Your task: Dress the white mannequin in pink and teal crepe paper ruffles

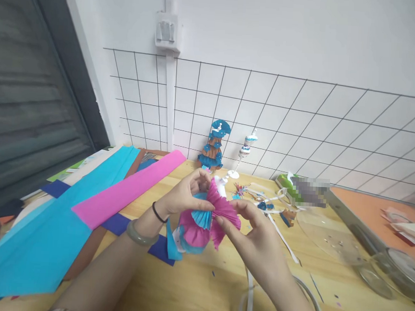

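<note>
At the middle of the wooden tabletop (193, 294), a small white mannequin (220, 187) wears a pink-and-blue paper skirt (193, 234) with a pleated light-blue fan (201, 219) on it. Pleated magenta paper (229, 214) lies against its right side, pinched by both hands: the left hand (186, 194) has its thumb on the inner edge, while the right hand (250, 227) grips the outer folds between thumb and fingers. (A black band (158, 213) and a pale bangle (139, 235) ring the left wrist.) To the left, a pink paper strip (132, 188) crosses long light-blue sheets (46, 244). On the far side, near the wire grid (250, 91), stands a tiered blue-and-brown paper dress (213, 151).
</note>
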A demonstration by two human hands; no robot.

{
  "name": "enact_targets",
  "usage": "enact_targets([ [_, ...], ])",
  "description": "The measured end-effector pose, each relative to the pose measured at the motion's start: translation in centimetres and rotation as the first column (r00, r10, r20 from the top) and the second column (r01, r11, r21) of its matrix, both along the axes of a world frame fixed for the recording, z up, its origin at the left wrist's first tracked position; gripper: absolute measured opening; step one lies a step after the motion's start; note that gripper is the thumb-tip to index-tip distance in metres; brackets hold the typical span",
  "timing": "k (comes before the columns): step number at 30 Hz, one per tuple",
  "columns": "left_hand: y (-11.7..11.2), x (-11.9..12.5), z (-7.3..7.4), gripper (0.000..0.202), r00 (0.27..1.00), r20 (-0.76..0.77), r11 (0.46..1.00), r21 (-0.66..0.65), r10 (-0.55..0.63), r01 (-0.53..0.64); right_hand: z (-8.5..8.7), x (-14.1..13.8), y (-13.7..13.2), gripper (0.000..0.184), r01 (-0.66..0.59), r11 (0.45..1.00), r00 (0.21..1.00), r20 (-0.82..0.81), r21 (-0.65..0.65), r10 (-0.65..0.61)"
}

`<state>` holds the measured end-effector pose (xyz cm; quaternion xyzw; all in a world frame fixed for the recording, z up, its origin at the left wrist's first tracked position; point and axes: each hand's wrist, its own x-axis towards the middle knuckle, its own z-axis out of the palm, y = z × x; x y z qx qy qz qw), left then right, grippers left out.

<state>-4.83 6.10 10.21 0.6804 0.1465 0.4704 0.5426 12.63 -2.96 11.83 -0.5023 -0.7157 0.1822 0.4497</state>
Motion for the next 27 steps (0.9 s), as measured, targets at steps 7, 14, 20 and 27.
enact_targets([
  [7,0.3,-0.3,-0.3,0.050,1.000,-0.014,0.999,-0.053,0.004,-0.004,-1.1,0.1,-0.2,0.012,0.011,0.983,0.996,0.085,0.184,-0.027],
  [14,-0.1,0.1,-0.1,0.047,0.997,0.042,0.994,-0.093,-0.060,0.063,-0.8,0.5,-0.2,0.011,0.001,0.968,0.989,0.142,0.252,-0.038],
  [20,-0.1,0.1,0.0,0.051,0.995,0.031,0.992,-0.088,-0.091,0.094,-0.7,0.7,0.1,0.013,0.005,0.950,0.986,0.156,0.311,-0.056],
  [27,0.0,0.0,-0.4,0.053,0.998,-0.016,0.998,-0.011,-0.062,0.062,-0.6,1.0,0.2,0.012,-0.014,0.944,0.980,0.192,0.329,-0.052],
])
